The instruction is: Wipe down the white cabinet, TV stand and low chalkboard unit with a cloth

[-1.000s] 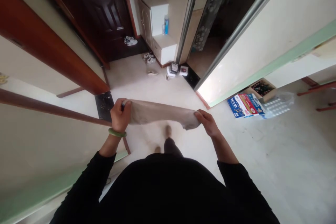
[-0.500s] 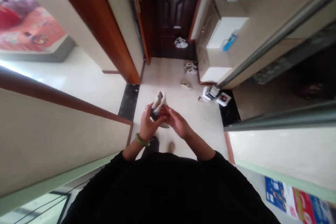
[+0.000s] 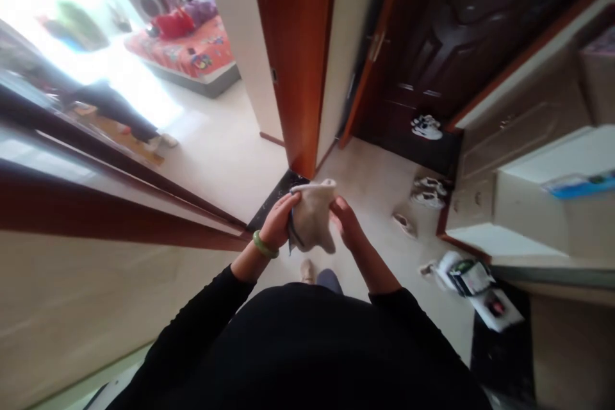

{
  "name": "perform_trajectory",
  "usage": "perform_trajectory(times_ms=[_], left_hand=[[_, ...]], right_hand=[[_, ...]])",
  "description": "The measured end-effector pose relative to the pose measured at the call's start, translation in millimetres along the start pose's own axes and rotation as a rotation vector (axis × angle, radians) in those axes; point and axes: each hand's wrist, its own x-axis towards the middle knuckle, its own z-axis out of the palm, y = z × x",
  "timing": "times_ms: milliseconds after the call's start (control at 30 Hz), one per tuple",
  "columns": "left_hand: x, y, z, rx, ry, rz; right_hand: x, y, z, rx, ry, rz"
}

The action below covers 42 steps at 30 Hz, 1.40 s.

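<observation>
A pale beige cloth (image 3: 314, 216) with a dark edging along its left side is spread between my hands in front of my body. My left hand (image 3: 277, 221), with a green bangle (image 3: 264, 245) at the wrist, is closed on the cloth's left edge, thumb on top. At the opposite edge, my right hand (image 3: 346, 221) pinches the fabric with bent fingers. Folds rise along the cloth's top, and its lower right corner hangs down. Below it, one of my shoes (image 3: 307, 270) shows on the floor.
A brown door frame (image 3: 300, 64) stands ahead, with a bed (image 3: 192, 45) in the room to its left. On the right are a shoe cabinet (image 3: 473, 198), several shoes (image 3: 427, 192) on the floor and a white box (image 3: 497, 309). The dark door (image 3: 461, 32) is shut.
My view has swung left toward the bedroom doorway. The cloth, bunched between my hands before, is now opened out flatter, with my hands farther apart at its two sides.
</observation>
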Motion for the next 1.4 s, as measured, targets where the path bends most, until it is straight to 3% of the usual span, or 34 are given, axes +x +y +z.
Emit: perform_trajectory(times_ms=[100,200,333,400,467,533,667,733,800,867,967,1033,1133,1200,1400], left_hand=[[49.0,25.0,-7.1,0.008,0.043,0.045],[104.5,43.2,-21.4,0.098,0.131,0.195],[176.3,64.7,-41.4,0.196,0.423,0.342],[202.1,76.1,-49.2,0.181,0.507,0.354],[219.6,88.0,-57.2,0.15,0.5,0.365],[232.0,100.3,-68.9,0.137,0.515,0.408],[254.5,123.9,-112.3,0.0,0.696,0.451],[267.9,135.9,-142.8,-0.122,0.726,0.455],[283.9,151.3,-176.1,-0.2,0.755,0.502],[302.6,173.6,-210.1,-0.234,0.834,0.554],[334.9,220.9,-258.1,-0.259,0.88,0.536],[358.8,257.6,-286.5,-0.257,0.81,0.516],[398.0,310.2,-324.7,-0.196,0.719,0.524],[426.1,339.7,-349.4,-0.145,0.69,0.487],[519.6,409.6,-436.4,-0.037,0.579,0.324]], right_hand=[[51.1,-5.7,-8.1,0.047,-0.012,0.1],[106.5,-21.0,-14.2,0.091,-0.03,0.185],[198.3,-47.5,8.8,0.161,-0.115,0.268],[246.4,-55.8,36.5,0.159,-0.156,0.274],[290.7,-58.7,70.8,0.114,-0.245,0.289],[329.8,-57.4,107.9,0.027,-0.408,0.347],[397.8,-47.6,189.0,-0.189,-0.804,0.366],[429.9,-40.7,234.7,-0.306,-0.991,0.207],[461.9,-34.0,282.5,-0.414,-1.179,-0.07],[495.3,-28.5,328.6,-0.523,-1.276,-0.351],[551.0,-21.7,388.5,-0.653,-1.128,-0.527],[590.9,-16.9,421.2,-0.647,-1.045,-0.418],[649.3,-9.0,462.4,-0.568,-1.089,-0.07],[686.8,-3.8,486.7,-0.517,-1.054,0.068],[815.2,16.7,563.4,-0.375,-0.733,0.089]])
